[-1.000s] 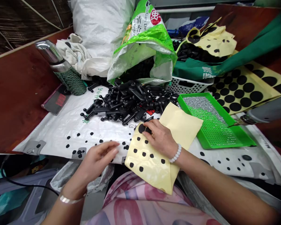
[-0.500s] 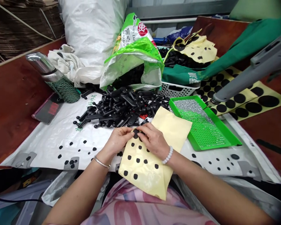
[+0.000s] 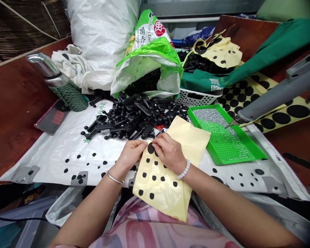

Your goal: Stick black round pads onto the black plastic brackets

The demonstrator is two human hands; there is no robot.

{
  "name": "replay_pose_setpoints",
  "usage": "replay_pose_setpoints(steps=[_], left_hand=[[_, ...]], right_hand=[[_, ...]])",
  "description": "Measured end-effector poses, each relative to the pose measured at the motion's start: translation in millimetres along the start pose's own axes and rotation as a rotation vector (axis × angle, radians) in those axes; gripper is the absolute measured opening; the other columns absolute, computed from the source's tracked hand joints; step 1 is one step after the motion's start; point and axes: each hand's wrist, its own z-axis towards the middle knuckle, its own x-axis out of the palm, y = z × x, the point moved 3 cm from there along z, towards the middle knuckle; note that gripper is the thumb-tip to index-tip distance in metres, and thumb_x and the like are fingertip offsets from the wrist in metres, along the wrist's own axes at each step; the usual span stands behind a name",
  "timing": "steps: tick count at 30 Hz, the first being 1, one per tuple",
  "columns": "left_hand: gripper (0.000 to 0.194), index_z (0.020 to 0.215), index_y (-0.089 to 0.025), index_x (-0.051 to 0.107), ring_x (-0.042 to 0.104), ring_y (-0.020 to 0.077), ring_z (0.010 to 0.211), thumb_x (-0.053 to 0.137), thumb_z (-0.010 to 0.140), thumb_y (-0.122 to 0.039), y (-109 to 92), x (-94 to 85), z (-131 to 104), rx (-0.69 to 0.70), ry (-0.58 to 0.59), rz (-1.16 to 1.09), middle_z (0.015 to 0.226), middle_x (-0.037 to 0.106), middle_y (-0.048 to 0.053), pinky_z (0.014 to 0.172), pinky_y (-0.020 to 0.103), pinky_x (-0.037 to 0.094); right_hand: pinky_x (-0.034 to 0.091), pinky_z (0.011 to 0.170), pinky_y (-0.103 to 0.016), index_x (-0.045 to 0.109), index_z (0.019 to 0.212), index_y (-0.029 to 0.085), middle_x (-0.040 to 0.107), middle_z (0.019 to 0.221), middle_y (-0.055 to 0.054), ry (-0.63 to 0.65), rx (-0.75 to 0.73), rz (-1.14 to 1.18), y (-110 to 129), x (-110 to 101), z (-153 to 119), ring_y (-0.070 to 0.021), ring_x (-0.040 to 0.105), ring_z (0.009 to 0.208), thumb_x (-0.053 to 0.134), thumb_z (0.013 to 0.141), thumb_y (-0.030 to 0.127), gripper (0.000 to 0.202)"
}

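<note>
At the near edge of the white cover (image 3: 51, 150), the yellow sheet (image 3: 158, 189) bears small black dots in uneven rows and a larger black disc (image 3: 151, 148) near its top corner. The left hand (image 3: 129, 155) is closed on that corner; the right hand (image 3: 172, 154) forms a narrow pinch beside the disc, contents not discernible. The sheet extends from the fingertips toward the lap. In the earliest frame, the left hand was apart from the sheet.

"What is borne by the white-sheeted table (image 3: 51, 151)?"
"Black parts (image 3: 138, 112) are heaped at twelve o'clock; a flask (image 3: 71, 94) and phone (image 3: 53, 119) are placed at ten, a green tray (image 3: 251, 146) at two."
</note>
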Motion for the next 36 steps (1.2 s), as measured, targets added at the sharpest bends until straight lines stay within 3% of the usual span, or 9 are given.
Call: replay_pose_setpoints(steps=[5, 13, 20, 25, 28, 30, 33, 36], left_hand=[[0.029, 0.051, -0.014, 0.053, 0.029, 0.0029, 0.033, 0.062, 0.065, -0.038, 0, -3.1, 2, 0.018, 0.007, -0.022, 0.038, 0.038, -0.007, 0.035, 0.017, 0.02], [0.029, 0.055, -0.015, 0.052, 0.037, 0.0052, 0.035, 0.064, 0.064, -0.039, 6, -6.8, 4, -0.008, 0.004, -0.101, 0.043, 0.045, -0.006, 0.037, 0.019, 0.028], [0.029, 0.054, -0.014, 0.052, 0.036, 0.0051, 0.034, 0.064, 0.065, -0.039, 7, -9.4, 5, -0.006, 0.002, -0.08, 0.042, 0.046, -0.005, 0.035, 0.019, 0.027], [0.029, 0.059, -0.013, 0.057, 0.042, 0.0071, 0.037, 0.059, 0.07, -0.04, 6, -5.8, 3, 0.056, -0.051, 0.015, 0.046, 0.052, -0.002, 0.037, 0.019, 0.032], [0.029, 0.076, -0.011, 0.065, 0.05, 0.0096, 0.044, 0.055, 0.073, -0.039, 2, -6.0, -2, 0.142, -0.113, 0.138, 0.058, 0.062, 0.002, 0.042, 0.021, 0.039], [0.033, 0.091, -0.012, 0.066, 0.055, 0.0118, 0.051, 0.053, 0.076, -0.038, -5, -15.4, -6, 0.218, -0.191, 0.246, 0.068, 0.066, 0.004, 0.048, 0.023, 0.044], [0.037, 0.105, -0.012, 0.061, 0.061, 0.0178, 0.074, 0.047, 0.081, -0.036, -19, -47.7, -12, 0.344, -0.385, 0.439, 0.089, 0.066, 0.01, 0.068, 0.03, 0.049], [0.038, 0.114, -0.012, 0.056, 0.046, 0.0267, 0.114, 0.047, 0.081, -0.027, -36, -87.1, -10, 0.436, -0.556, 0.659, 0.119, 0.054, 0.015, 0.098, 0.04, 0.034]], right_hand=[[0.045, 0.061, -0.027, 0.058, 0.077, 0.016, 0.06, 0.081, -0.007, 0.014, -0.037, -0.05, 2, 4, 6, -0.016, 0.058, 0.07, 0.044, 0.084, 0.017, 0.016], [0.042, 0.061, -0.028, 0.057, 0.075, 0.016, 0.059, 0.075, -0.007, 0.063, -0.173, -0.083, 8, 6, -5, -0.0162, 0.053, 0.064, 0.041, 0.085, 0.019, 0.02], [0.044, 0.062, -0.028, 0.055, 0.074, 0.017, 0.059, 0.076, -0.008, 0.038, -0.172, -0.032, 9, -2, -14, -0.0161, 0.055, 0.066, 0.04, 0.085, 0.017, 0.019], [0.046, 0.066, -0.029, 0.052, 0.082, 0.019, 0.055, 0.082, -0.006, -0.025, -0.127, 0.252, 10, -26, -23, -0.0159, 0.055, 0.074, 0.045, 0.083, 0.015, 0.008], [0.044, 0.065, -0.03, 0.05, 0.081, 0.02, 0.051, 0.079, -0.004, -0.104, -0.018, 0.415, 1, -41, -24, -0.0163, 0.052, 0.074, 0.049, 0.082, 0.014, 0.007], [0.042, 0.064, -0.029, 0.049, 0.078, 0.021, 0.05, 0.077, -0.003, -0.134, 0.077, 0.494, -8, -45, -23, -0.0159, 0.052, 0.072, 0.049, 0.082, 0.016, 0.007], [0.041, 0.061, -0.028, 0.05, 0.077, 0.021, 0.05, 0.078, -0.002, -0.13, 0.218, 0.611, -20, -44, -24, -0.0145, 0.051, 0.069, 0.05, 0.083, 0.021, 0.006], [0.041, 0.059, -0.027, 0.05, 0.076, 0.021, 0.05, 0.077, -0.002, -0.111, 0.284, 0.674, -25, -40, -27, -0.0142, 0.052, 0.068, 0.05, 0.084, 0.025, 0.008]])
